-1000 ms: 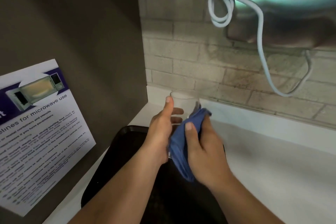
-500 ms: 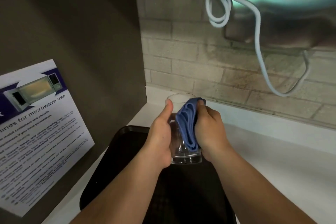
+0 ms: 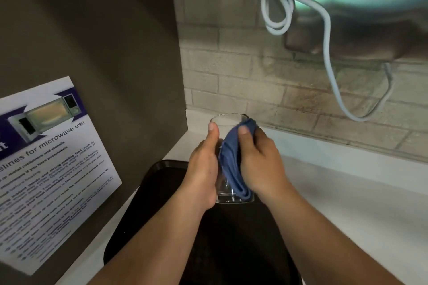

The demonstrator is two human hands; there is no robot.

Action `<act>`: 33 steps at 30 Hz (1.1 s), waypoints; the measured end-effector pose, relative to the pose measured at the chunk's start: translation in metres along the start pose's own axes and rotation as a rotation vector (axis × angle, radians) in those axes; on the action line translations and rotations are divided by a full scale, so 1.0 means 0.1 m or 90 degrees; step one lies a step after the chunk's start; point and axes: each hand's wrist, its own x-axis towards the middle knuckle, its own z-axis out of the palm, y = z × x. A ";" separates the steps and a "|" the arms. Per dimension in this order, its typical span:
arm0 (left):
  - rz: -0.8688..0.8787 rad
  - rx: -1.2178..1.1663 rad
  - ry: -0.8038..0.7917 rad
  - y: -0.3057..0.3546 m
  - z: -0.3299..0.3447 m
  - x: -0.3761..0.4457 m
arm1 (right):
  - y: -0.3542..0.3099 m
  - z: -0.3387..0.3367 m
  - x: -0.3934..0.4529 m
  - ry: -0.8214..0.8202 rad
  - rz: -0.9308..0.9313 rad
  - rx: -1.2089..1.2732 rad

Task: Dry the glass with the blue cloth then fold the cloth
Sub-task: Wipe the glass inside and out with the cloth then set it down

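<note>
A clear drinking glass (image 3: 225,120) is held upright above a black tray (image 3: 162,190). My left hand (image 3: 203,169) grips its left side, thumb up near the rim. A bunched blue cloth (image 3: 231,164) is pressed against the glass's right side, from the rim down to the base. My right hand (image 3: 259,159) holds that cloth against the glass, thumb on top of the fabric. The far side of the glass is hidden by the cloth and fingers.
A white counter (image 3: 347,192) runs to the right below a brick wall. A steel hand dryer (image 3: 361,7) with a looping pale cable (image 3: 328,53) hangs overhead at the right. A dark panel with a microwave poster (image 3: 46,169) stands close on the left.
My right hand slid the cloth up along the glass's side, then shifted it slightly, with the thumb now over the fabric. The left hand kept its hold on the glass.
</note>
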 end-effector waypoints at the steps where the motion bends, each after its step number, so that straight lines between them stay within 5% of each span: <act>1: 0.014 -0.007 0.000 0.02 0.01 0.00 | 0.00 -0.01 0.07 -0.005 0.053 0.070; 4: 0.018 -0.014 0.055 0.11 0.01 0.01 | 0.06 0.00 -0.08 -0.045 0.165 0.147; 8: 0.022 0.016 0.122 0.14 -0.03 0.08 | 0.21 0.09 -0.54 -0.107 0.046 0.026; 11: 0.022 0.038 0.086 0.07 -0.05 0.06 | 0.16 0.12 -0.46 -0.063 -0.025 -0.033; 17: -0.004 -0.002 0.008 0.04 0.04 0.00 | 0.00 0.04 0.10 0.023 0.097 0.086; 26: -0.009 -0.067 -0.036 0.05 0.09 -0.05 | 0.00 0.07 0.10 0.048 0.020 0.015; 33: -0.029 -0.064 0.027 0.11 0.06 0.00 | 0.06 -0.10 0.02 -0.113 0.156 0.150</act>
